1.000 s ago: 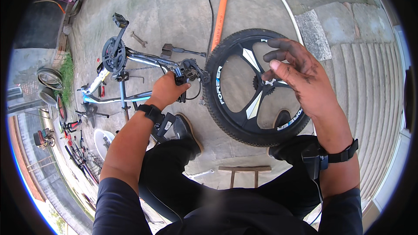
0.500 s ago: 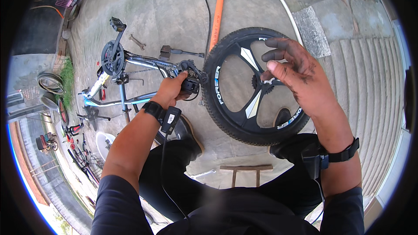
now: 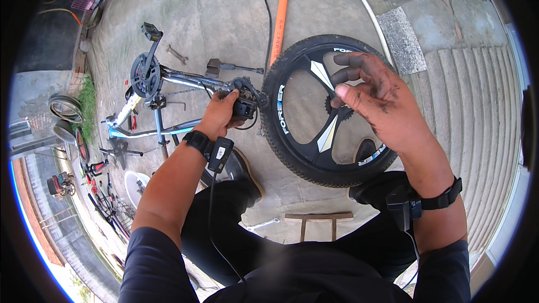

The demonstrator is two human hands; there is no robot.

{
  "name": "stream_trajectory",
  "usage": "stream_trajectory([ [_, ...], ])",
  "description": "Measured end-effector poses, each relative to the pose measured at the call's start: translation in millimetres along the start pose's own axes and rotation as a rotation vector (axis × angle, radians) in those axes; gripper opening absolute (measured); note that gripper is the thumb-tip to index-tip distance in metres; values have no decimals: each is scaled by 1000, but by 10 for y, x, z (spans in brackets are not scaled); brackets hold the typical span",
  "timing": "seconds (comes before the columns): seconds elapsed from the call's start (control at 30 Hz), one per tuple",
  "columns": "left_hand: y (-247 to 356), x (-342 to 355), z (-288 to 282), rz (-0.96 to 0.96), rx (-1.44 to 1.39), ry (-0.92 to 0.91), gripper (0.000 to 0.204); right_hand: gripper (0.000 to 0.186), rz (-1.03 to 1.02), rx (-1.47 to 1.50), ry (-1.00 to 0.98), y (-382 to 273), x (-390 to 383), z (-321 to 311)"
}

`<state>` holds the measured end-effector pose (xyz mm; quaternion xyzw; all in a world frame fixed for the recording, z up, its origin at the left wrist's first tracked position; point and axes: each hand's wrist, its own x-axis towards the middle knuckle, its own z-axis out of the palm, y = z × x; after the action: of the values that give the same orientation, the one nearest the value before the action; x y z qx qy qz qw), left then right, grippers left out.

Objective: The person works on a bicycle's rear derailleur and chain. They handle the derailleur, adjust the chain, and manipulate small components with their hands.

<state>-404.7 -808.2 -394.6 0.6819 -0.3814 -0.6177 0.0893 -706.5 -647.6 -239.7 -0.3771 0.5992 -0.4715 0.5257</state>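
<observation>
- We see a big black bike wheel (image 3: 314, 134) with thick spokes standing on the gray concrete ground (image 3: 224, 17), right in front of our knees.
- A blue and silver bike frame (image 3: 168, 87) lies on its side to the left of the wheel, with its round chain ring and pedal pointing away from us.
- An orange floor pump (image 3: 279, 17) lies flat on the ground behind the wheel.
- Our right hand (image 3: 382, 106) is dirty with grease. It is up in front of the middle of the wheel, fingers bent loosely. We cannot tell if it touches the small gear there.
- Our left hand (image 3: 220, 113) is squeezed tight around the black gear changer (image 3: 245, 104) at the back end of the frame, just beside the tire.
- A small wrench (image 3: 177, 54) lies on the ground past the frame.
</observation>
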Motion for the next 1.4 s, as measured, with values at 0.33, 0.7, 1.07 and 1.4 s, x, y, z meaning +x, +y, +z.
stream_trajectory([
  [0.33, -1, 144, -90, -55, -123, -113, 35, 47, -17, 55, 38, 45, -13, 36],
  [0.7, 41, 19, 23, -79, -49, -77, 33, 47, 3, 72, 18, 44, 19, 50],
  [1.07, 466, -533, -155, 300, 585, -25, 63, 46, 16, 31, -30, 5, 84, 91],
  [1.4, 232, -447, -782, 228, 331, 0, 62, 47, -34, 126, -16, 42, -7, 151],
])
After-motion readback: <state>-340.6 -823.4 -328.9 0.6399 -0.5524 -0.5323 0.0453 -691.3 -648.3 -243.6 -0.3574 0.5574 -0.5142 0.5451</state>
